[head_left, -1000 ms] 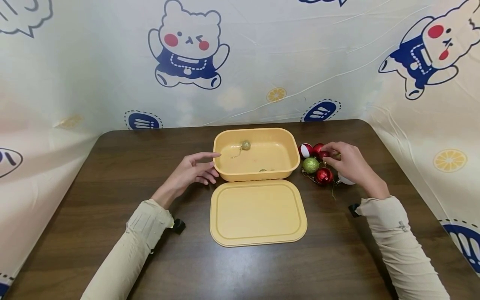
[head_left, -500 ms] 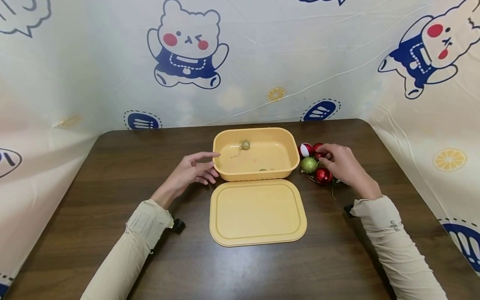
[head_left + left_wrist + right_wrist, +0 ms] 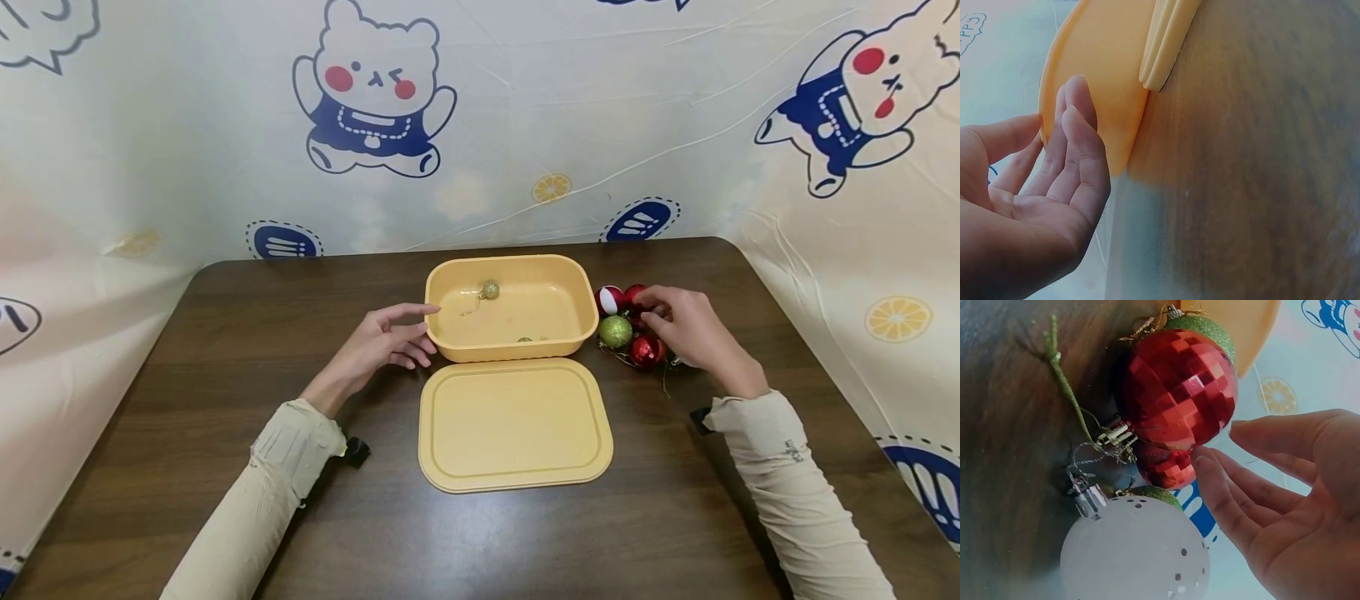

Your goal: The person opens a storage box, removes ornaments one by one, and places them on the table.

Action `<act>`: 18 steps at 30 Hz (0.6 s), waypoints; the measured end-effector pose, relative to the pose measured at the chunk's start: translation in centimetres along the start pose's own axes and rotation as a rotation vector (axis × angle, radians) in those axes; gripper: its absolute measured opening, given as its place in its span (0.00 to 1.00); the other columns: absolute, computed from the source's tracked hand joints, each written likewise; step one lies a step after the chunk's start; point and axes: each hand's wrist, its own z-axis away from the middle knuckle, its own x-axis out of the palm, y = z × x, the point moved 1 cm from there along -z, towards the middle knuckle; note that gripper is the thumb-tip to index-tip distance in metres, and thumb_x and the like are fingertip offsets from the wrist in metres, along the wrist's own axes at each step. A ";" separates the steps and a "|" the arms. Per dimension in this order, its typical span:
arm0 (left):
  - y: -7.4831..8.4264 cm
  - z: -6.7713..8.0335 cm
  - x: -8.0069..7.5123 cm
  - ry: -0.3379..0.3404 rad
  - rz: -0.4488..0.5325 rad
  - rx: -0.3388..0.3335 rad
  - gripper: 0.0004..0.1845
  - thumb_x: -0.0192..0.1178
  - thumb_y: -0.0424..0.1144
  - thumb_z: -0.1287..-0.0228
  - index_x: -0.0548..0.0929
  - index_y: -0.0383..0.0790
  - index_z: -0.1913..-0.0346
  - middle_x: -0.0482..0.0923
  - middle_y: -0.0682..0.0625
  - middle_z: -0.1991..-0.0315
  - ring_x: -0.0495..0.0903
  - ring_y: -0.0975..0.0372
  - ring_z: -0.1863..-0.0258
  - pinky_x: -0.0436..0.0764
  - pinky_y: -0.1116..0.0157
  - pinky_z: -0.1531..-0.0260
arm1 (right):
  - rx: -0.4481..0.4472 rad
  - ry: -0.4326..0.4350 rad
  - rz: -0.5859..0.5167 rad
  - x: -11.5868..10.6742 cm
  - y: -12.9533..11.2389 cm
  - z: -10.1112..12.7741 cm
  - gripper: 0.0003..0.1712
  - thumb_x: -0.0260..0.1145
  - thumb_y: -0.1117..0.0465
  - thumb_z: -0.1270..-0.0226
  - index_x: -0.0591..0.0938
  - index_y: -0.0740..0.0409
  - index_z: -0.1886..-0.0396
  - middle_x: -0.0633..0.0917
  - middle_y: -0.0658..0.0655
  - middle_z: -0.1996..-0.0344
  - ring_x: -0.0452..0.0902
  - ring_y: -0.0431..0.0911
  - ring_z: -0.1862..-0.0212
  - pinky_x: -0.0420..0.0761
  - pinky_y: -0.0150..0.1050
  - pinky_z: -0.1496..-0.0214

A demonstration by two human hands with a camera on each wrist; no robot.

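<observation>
My left hand rests at the left end of a yellow plastic box, fingers relaxed and fingertips at its wall; the left wrist view shows the hand beside that wall. Inside the box lies a small gold glitter bauble; another small one shows partly by the near wall. My right hand reaches over a cluster of Christmas baubles, thumb and fingertips slightly apart. In the right wrist view its fingertips are near a red faceted bauble and a smaller red one; whether they touch is unclear.
The matching yellow lid lies flat in front of the box. Around the right hand are a green glitter bauble, a red-and-white bauble and a white bauble. A printed cloth hangs behind the dark wooden table.
My right hand has shifted a little to the left over the baubles and now covers most of the white one in the head view. The left hand stays at the box.
</observation>
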 end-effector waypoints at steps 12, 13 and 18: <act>-0.1 0.0 0.0 0.001 0.009 0.009 0.24 0.57 0.39 0.26 0.72 0.41 0.30 0.86 0.39 0.65 0.87 0.54 0.70 0.84 0.64 0.72 | -0.037 0.077 0.026 -0.9 -0.5 0.3 0.09 0.64 0.70 0.32 0.84 0.66 0.54 0.87 0.64 0.60 0.83 0.55 0.59 0.83 0.56 0.56; -0.1 0.0 0.0 0.001 0.010 0.009 0.24 0.57 0.39 0.26 0.72 0.41 0.30 0.86 0.39 0.65 0.87 0.54 0.70 0.85 0.64 0.72 | -0.039 0.078 0.024 -0.9 -0.5 0.2 0.09 0.64 0.70 0.32 0.84 0.66 0.54 0.87 0.63 0.60 0.82 0.55 0.59 0.83 0.56 0.56; 0.0 0.0 0.1 0.001 0.008 0.009 0.24 0.58 0.40 0.26 0.72 0.40 0.30 0.86 0.39 0.64 0.87 0.54 0.70 0.85 0.64 0.71 | -0.036 0.084 0.026 -1.1 -0.9 0.2 0.09 0.65 0.70 0.32 0.84 0.65 0.54 0.86 0.62 0.60 0.81 0.54 0.59 0.84 0.56 0.56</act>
